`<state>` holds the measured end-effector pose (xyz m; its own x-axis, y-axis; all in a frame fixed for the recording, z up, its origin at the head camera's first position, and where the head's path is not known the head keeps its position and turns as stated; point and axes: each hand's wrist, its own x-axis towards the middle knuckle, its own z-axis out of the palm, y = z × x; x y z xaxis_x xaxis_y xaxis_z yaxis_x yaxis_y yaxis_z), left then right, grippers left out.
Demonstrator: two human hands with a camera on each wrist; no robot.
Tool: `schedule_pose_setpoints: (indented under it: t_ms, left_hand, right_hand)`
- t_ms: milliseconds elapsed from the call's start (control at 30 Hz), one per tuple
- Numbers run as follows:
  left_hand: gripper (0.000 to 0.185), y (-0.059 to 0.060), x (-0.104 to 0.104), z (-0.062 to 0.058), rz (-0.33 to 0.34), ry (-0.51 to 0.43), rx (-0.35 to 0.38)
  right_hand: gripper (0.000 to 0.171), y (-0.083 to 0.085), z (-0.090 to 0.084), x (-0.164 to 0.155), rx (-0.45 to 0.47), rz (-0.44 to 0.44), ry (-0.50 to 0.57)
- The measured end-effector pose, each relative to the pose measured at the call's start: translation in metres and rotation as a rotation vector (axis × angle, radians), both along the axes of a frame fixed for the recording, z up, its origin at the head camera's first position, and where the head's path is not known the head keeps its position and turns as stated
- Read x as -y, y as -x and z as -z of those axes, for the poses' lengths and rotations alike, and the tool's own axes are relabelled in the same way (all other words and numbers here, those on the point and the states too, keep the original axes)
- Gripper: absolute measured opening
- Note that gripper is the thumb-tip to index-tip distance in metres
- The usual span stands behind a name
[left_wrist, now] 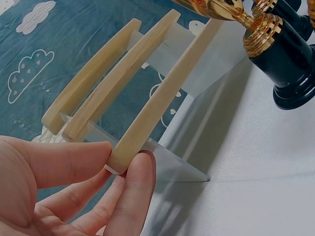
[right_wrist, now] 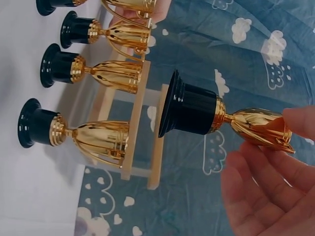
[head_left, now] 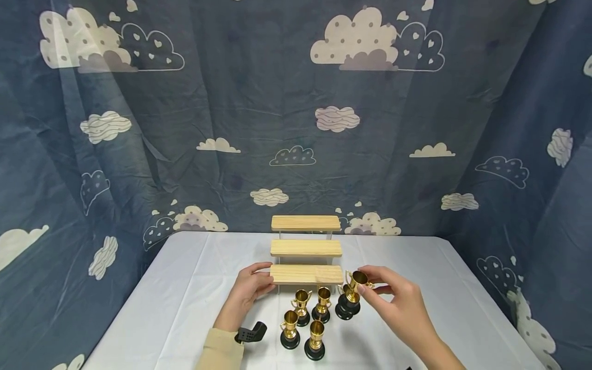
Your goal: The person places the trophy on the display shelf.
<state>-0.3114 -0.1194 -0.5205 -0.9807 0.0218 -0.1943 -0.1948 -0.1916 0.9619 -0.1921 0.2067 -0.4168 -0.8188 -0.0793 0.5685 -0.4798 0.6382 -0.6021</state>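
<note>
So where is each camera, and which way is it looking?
Head: on the person's head, looking forward and down at the white-clothed table; shows both hands, the left hand and right hand, and a beige sleeve.
Left wrist: on the left wrist, looking along the three-step pale wooden stand; shows fingers pinching its lowest step.
Right wrist: on the right wrist, looking at the small gold trophy cup with black base; shows fingertips holding it.
Shared: all three show the stand and trophies.
</note>
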Motion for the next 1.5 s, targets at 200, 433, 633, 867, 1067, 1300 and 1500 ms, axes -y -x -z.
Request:
schedule_pose_setpoints:
  t_ms: [200,433,633,867,1067,1300,1500]
  left_hand:
    - [0.057,0.000,0.002,0.000,0.005,-0.004,-0.003]
    - [0.057,0.000,0.002,0.000,0.012,-0.003,-0.013]
    - [0.056,-0.002,0.003,0.000,0.018,-0.004,-0.018]
    - [0.058,-0.001,0.002,-0.001,0.024,-0.013,-0.027]
    - [0.057,0.000,0.002,0.001,0.018,-0.013,-0.033]
    - [0.055,-0.002,0.002,0.002,0.027,-0.009,-0.030]
    - [0.056,-0.001,0.003,0.002,0.018,-0.018,-0.031]
  right_hand:
    - [0.030,0.011,-0.004,0.002,-0.016,-0.016,0.003]
    - [0.030,0.027,-0.007,0.000,-0.029,-0.041,0.014]
    - [0.031,0.035,-0.011,0.000,-0.031,-0.037,0.000]
    - [0.031,0.047,-0.020,0.002,-0.018,-0.055,0.002]
    - [0.030,0.059,-0.028,0.007,-0.025,-0.074,-0.022]
    - [0.029,0.071,-0.033,0.011,-0.023,-0.115,-0.018]
    - [0.029,0.083,-0.037,0.017,-0.020,-0.116,-0.037]
